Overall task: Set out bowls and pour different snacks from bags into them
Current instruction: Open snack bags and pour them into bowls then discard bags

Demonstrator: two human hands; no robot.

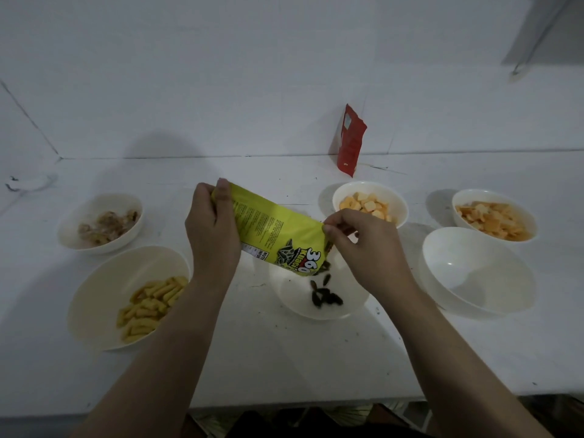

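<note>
A yellow-green bag of sunflower seeds (pixel 271 229) is tilted mouth-down over a white bowl (pixel 354 303) at the table's middle. My left hand (pixel 211 229) grips the bag's upper end. My right hand (pixel 363 245) pinches the edge at its open lower end. Dark seeds (pixel 325 297) lie in the bowl, and a few drop from the bag's mouth. Other white bowls hold yellow sticks (pixel 151 308), brownish pieces (pixel 107 224), orange cubes (pixel 368 203) and orange crackers (pixel 493 221). One white bowl (pixel 477 270) on the right has nothing in it.
A red snack bag (pixel 349 140) leans upright against the white wall at the back. A small clear wrapper (pixel 30 182) lies at the far left of the white table (pixel 284 358). The table's front edge runs just below my forearms.
</note>
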